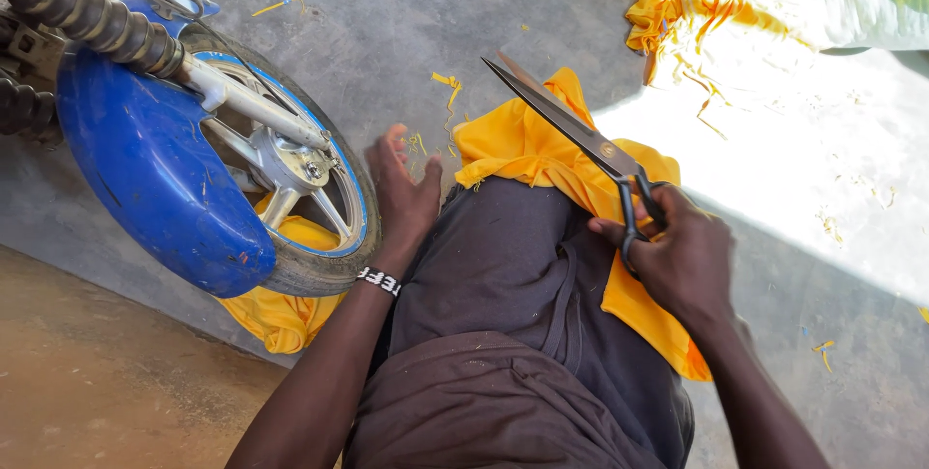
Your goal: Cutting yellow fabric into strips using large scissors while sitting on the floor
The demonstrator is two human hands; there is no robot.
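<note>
Gripping long black metal scissors (581,135) in my right hand (682,261) mid-frame, blades nearly shut over bright yellow cloth (527,145) draped on my knee; left hand (402,188) open, resting beside it. I'd pull the fabric taut.

Bare forearms, no sleeves. Left wrist — narrow black woven wristband with white lettering (379,281). Legs in dark charcoal-brown cloth trousers (503,333) — a stitched seam runs along them.

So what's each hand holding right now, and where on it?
Right hand holds the scissors by the handle loops. Left hand holds nothing.
</note>
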